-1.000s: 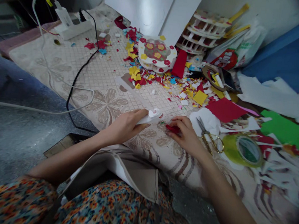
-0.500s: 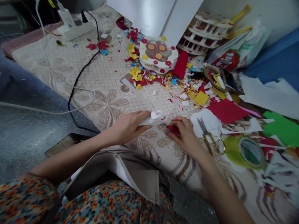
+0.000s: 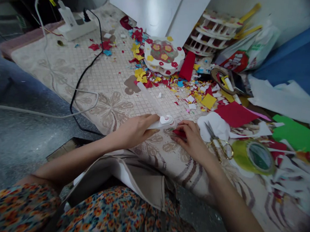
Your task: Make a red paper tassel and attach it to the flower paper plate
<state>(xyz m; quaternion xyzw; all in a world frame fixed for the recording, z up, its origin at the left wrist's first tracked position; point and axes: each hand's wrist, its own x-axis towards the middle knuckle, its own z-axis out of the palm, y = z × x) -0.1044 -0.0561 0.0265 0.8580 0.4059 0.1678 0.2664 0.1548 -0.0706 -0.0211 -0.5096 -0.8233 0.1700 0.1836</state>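
My left hand [image 3: 136,129] is closed around the handle-like end of a white object [image 3: 166,120] with a rounded head. A long, pale, straight strip [image 3: 151,98] reaches from near that head away across the cloth. Close by on the right, my right hand [image 3: 191,137] pinches a small red piece [image 3: 179,133], partly hidden by the fingers. The white head points at the red piece, with a narrow gap to the fingertips. Gold-handled scissors [image 3: 219,140] lie right of my right hand, on a white rounded piece [image 3: 221,124].
A decorated white tier [image 3: 163,57] stands among colourful paper scraps [image 3: 170,83]. Behind are a stacked white stand [image 3: 212,34] and a plastic bag [image 3: 252,52]. Yellow-green tape [image 3: 240,155], red paper [image 3: 235,113] and green paper [image 3: 299,138] lie right. A power strip [image 3: 78,31] and black cable [image 3: 76,88] are left.
My left hand and the white object have moved slightly right, nearer the red piece. The far end of the pale strip has swung right. My right hand stays in nearly the same place.
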